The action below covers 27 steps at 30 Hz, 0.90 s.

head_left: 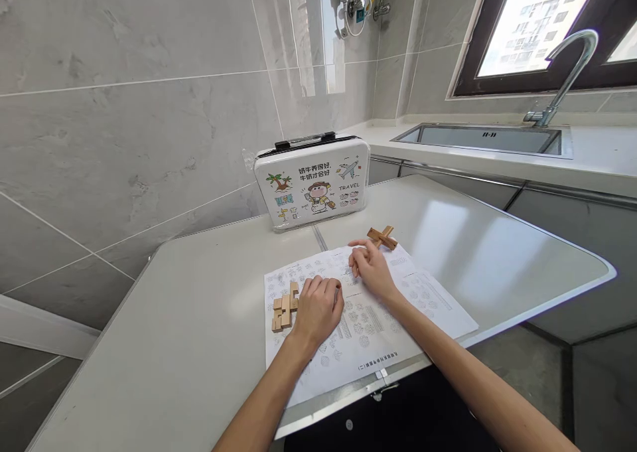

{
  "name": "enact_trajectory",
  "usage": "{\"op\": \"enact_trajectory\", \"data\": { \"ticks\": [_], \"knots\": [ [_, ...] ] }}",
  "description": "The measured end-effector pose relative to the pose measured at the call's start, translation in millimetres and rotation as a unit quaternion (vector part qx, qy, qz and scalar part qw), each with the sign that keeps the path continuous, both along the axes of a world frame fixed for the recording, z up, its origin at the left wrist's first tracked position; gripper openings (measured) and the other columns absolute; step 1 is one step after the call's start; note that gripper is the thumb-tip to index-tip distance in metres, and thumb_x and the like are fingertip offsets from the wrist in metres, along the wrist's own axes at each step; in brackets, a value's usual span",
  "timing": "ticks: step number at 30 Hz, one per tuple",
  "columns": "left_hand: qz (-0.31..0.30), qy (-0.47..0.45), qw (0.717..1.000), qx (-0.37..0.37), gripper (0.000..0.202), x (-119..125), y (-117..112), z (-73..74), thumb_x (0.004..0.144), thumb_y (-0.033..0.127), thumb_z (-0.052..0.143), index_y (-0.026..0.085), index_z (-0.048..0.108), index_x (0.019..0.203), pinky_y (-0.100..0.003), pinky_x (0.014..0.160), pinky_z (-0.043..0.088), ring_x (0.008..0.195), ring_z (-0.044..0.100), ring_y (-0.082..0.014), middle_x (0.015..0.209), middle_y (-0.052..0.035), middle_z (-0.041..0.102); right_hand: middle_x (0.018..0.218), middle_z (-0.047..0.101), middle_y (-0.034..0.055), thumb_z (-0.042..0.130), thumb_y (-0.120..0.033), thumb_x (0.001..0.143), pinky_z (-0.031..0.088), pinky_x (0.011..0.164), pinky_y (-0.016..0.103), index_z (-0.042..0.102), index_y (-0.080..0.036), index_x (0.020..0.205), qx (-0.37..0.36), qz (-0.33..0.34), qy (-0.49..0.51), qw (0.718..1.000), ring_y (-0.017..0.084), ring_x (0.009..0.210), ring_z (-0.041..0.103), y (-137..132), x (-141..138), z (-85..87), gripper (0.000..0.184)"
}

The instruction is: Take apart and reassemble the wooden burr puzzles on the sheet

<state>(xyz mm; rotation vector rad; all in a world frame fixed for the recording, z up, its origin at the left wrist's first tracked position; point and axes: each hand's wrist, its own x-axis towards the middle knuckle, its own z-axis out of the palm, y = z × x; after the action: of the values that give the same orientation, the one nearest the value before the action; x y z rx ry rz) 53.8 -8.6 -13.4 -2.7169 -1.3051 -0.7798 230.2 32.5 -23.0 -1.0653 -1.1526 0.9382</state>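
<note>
My left hand (317,308) rests on a printed instruction sheet (363,319) with its fingers curled into a loose fist. It touches a pale wooden block puzzle (283,309) lying at the sheet's left edge. My right hand (371,266) lies on the sheet with the index finger stretched toward a darker wooden cross-shaped puzzle (382,237). That finger nearly touches the cross; the other fingers are bent. Whether the left fist holds anything is hidden.
A white tin case (312,183) with cartoon pictures stands against the tiled wall behind the sheet. The white fold-out table (199,332) ends close to me. A steel sink (485,138) and tap (565,80) sit at the back right below a window.
</note>
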Motion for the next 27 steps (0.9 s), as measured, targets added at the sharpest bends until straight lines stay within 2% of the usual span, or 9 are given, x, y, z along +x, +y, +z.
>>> {"op": "enact_trajectory", "data": {
  "ticks": [5, 7, 10, 16, 20, 23, 27],
  "knots": [
    [0.002, -0.014, 1.000, 0.000, 0.008, -7.6, -2.0, 15.1, 0.099, 0.021, 0.055, 0.020, 0.062, 0.101, -0.041, 0.081, 0.045, 0.089, 0.061, -0.0250, 0.093, -0.0057, 0.070, 0.064, 0.061, -0.0046, 0.048, -0.025, 0.097, 0.044, 0.060, 0.027, 0.061, -0.022, 0.105, 0.047, 0.058, -0.199, 0.977, 0.014, 0.053, 0.056, -8.8, -10.6, -5.1, 0.016],
    [-0.005, -0.025, 1.000, -0.018, 0.010, -20.0, -0.1, 22.9, 0.097, 0.025, 0.060, 0.021, 0.062, 0.106, -0.042, 0.085, 0.047, 0.096, 0.062, -0.0261, 0.099, -0.0062, 0.069, 0.063, 0.061, -0.0043, 0.047, -0.024, 0.098, 0.042, 0.062, 0.027, 0.063, -0.022, 0.104, 0.062, 0.066, -0.261, 0.961, 0.016, 0.056, 0.057, -9.9, -12.0, -6.7, 0.017],
    [-0.020, -0.045, 0.997, -0.063, 0.022, -51.6, 5.5, 31.4, 0.095, 0.031, 0.065, 0.023, 0.060, 0.115, -0.043, 0.094, 0.050, 0.106, 0.061, -0.0265, 0.112, -0.0072, 0.068, 0.061, 0.055, -0.0052, 0.046, -0.022, 0.099, 0.038, 0.061, 0.028, 0.064, -0.023, 0.104, 0.074, 0.069, -0.322, 0.941, 0.016, 0.055, 0.053, -10.6, -12.6, -7.5, 0.018],
    [-0.024, -0.029, 0.986, -0.163, 0.065, -123.7, 12.9, 32.2, 0.078, 0.050, 0.084, 0.027, 0.055, 0.132, -0.045, 0.104, 0.052, 0.127, 0.056, -0.0316, 0.132, -0.0093, 0.061, 0.060, 0.051, -0.0055, 0.044, -0.022, 0.101, 0.036, 0.061, 0.027, 0.063, -0.023, 0.103, 0.074, 0.074, -0.350, 0.931, 0.016, 0.053, 0.049, -11.3, -13.0, -8.0, 0.020],
    [-0.014, -0.032, 0.978, -0.207, 0.088, -143.4, 13.6, 30.9, 0.067, 0.058, 0.090, 0.028, 0.051, 0.140, -0.043, 0.098, 0.055, 0.117, 0.061, -0.0296, 0.137, -0.0107, 0.056, 0.061, 0.051, -0.0058, 0.044, -0.022, 0.101, 0.037, 0.062, 0.027, 0.064, -0.023, 0.103, 0.083, 0.076, -0.353, 0.929, 0.015, 0.053, 0.048, -10.9, -12.9, -11.5, 0.020],
    [-0.018, -0.025, 0.972, -0.234, 0.090, -146.9, 14.5, 32.8, 0.064, 0.059, 0.091, 0.027, 0.053, 0.139, -0.040, 0.093, 0.057, 0.107, 0.063, -0.0266, 0.134, -0.0101, 0.056, 0.060, 0.051, -0.0060, 0.044, -0.023, 0.101, 0.037, 0.062, 0.027, 0.064, -0.023, 0.103, 0.085, 0.078, -0.353, 0.928, 0.015, 0.052, 0.047, -11.1, -12.2, -13.7, 0.020],
    [-0.031, -0.011, 0.971, -0.237, 0.072, -150.2, 14.6, 36.4, 0.069, 0.059, 0.088, 0.027, 0.063, 0.128, -0.038, 0.091, 0.056, 0.103, 0.063, -0.0252, 0.127, -0.0084, 0.060, 0.059, 0.050, -0.0062, 0.045, -0.023, 0.101, 0.037, 0.061, 0.027, 0.065, -0.023, 0.104, 0.086, 0.080, -0.357, 0.927, 0.014, 0.051, 0.046, -12.4, -11.6, -13.5, 0.020]
  ]
}}
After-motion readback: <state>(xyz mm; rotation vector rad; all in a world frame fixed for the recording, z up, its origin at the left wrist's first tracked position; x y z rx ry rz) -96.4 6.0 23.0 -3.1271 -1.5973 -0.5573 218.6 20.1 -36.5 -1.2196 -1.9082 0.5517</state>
